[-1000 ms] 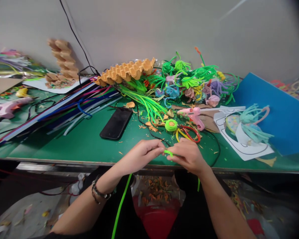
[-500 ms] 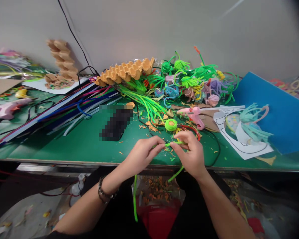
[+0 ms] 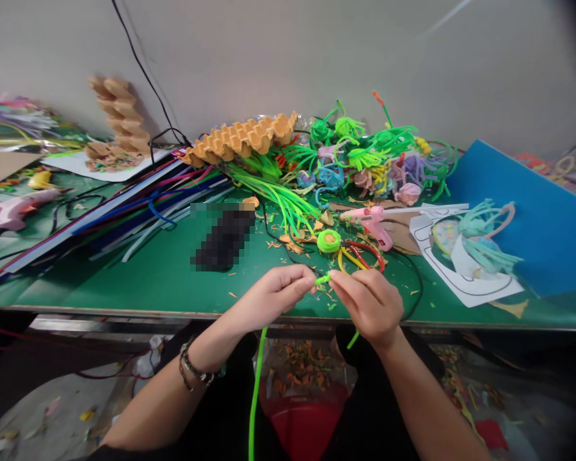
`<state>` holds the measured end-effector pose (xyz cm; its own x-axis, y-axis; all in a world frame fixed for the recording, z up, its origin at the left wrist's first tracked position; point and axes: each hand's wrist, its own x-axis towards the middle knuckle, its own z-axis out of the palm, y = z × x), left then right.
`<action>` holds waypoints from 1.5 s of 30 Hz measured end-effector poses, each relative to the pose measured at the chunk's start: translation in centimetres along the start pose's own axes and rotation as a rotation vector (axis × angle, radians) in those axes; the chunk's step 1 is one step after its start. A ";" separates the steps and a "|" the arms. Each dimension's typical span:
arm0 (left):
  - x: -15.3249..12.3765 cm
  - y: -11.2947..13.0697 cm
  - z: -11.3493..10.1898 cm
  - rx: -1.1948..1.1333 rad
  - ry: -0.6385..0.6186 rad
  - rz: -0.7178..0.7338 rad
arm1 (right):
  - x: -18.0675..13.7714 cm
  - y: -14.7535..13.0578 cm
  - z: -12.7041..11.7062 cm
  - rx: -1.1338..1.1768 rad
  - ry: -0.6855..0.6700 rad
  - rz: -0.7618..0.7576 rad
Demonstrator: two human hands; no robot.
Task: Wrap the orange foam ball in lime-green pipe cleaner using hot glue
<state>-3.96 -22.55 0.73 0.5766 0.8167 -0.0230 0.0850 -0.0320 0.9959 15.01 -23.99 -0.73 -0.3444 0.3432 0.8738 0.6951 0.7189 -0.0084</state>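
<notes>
While both hands meet at lower centre, left hand (image 3: 273, 298) and right hand (image 3: 367, 301) fingers pinched on green pipe cleaner (image 3: 255, 390), its long end hanging near-vertically to the bottom edge

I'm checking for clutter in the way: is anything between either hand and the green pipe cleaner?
Nothing visible does. The left hand and the right hand both pinch the green pipe cleaner directly above the near edge of the table; its long end hangs free below.

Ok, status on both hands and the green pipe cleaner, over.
Left hand and right hand: each grip shut on green pipe cleaner, bent between them. Long end hangs below table edge. Pink glue gun, green coil beyond, untouched.
</notes>
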 end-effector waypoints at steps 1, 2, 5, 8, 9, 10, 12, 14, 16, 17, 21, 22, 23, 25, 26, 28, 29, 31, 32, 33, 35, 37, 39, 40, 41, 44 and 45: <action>-0.1 0.2 0.0 0.029 0.012 0.019 | 0.2 -0.1 0.0 -0.017 0.001 -0.006; -0.1 0.3 0.0 0.060 0.024 0.040 | 0.4 -0.2 -0.1 -0.033 0.002 -0.009; -0.2 0.6 0.1 0.163 0.071 0.113 | 0.7 -0.4 0.0 -0.067 -0.016 0.020; -0.2 0.4 0.1 0.335 0.151 0.195 | 0.9 -0.6 0.2 -0.007 -0.063 0.129; -0.2 0.3 0.2 0.403 0.177 0.224 | 0.9 -0.6 0.2 0.030 -0.083 0.165; -0.2 0.2 0.2 0.471 0.197 0.258 | 1.0 -0.6 0.2 0.067 -0.106 0.191; -0.3 -0.1 0.1 0.599 0.217 0.341 | 1.2 -0.5 0.2 0.124 -0.156 0.208; -0.3 -0.2 0.1 0.721 0.230 0.437 | 1.2 -0.4 0.1 0.162 -0.202 0.192; -0.4 -0.3 0.0 0.840 0.251 0.524 | 1.3 -0.3 0.0 0.217 -0.232 0.187; -0.4 -0.3 -0.1 0.900 0.265 0.561 | 1.3 -0.3 -0.1 0.255 -0.243 0.195; -0.3 -0.4 -0.3 1.164 0.329 0.701 | 1.3 -0.2 0.0 0.458 -0.315 0.315; -0.3 -0.4 -0.3 1.229 0.340 0.737 | 1.3 -0.2 0.0 0.523 -0.343 0.366; -0.3 -0.3 -0.3 1.291 0.347 0.771 | 1.3 -0.2 0.0 0.601 -0.380 0.428; -0.4 -0.2 -0.2 1.398 0.351 0.838 | 1.3 0.0 0.1 0.809 -0.473 0.587; -0.4 -0.1 -0.2 1.440 0.351 0.869 | 1.2 0.0 0.1 0.927 -0.518 0.677; -0.4 0.0 -0.3 1.476 0.338 0.914 | 1.1 0.1 0.2 1.109 -0.584 0.807; -0.4 0.0 -0.3 1.451 0.331 0.912 | 1.0 0.2 0.3 1.125 -0.594 0.822; -0.2 -0.1 -0.5 1.286 0.299 0.794 | 0.9 0.1 0.4 0.952 -0.543 0.726; -0.1 -0.3 -0.6 1.151 0.268 0.682 | 0.9 0.1 0.5 0.788 -0.495 0.617; 0.0 -0.4 -0.6 0.999 0.227 0.551 | 0.8 0.1 0.6 0.607 -0.442 0.482; 0.3 -0.7 -0.7 0.720 0.119 0.307 | 0.6 0.1 0.9 0.305 -0.346 0.201; 0.4 -0.9 -0.7 0.541 0.041 0.165 | 0.4 0.0 1.1 0.153 -0.292 0.006; 0.5 -1.1 -0.6 0.420 0.015 0.095 | 0.2 0.0 1.2 0.111 -0.254 -0.054; 0.5 -1.2 -0.6 0.357 0.013 0.067 | 0.1 0.0 1.3 0.107 -0.243 -0.051; 0.5 -1.2 -0.7 0.289 0.013 0.036 | 0.1 0.0 1.3 0.107 -0.243 -0.043; 0.7 -1.2 -0.9 0.116 0.013 -0.078 | 0.2 0.0 1.2 0.099 -0.243 -0.013; 0.8 -1.2 -1.0 0.084 0.018 -0.103 | 0.3 0.1 1.2 0.093 -0.234 0.000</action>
<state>-4.44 -21.24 -0.40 0.5466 0.8285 -0.1220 0.2114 0.0045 0.9774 14.24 -23.14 -1.05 -0.4887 0.4659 0.7376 0.6375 0.7679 -0.0626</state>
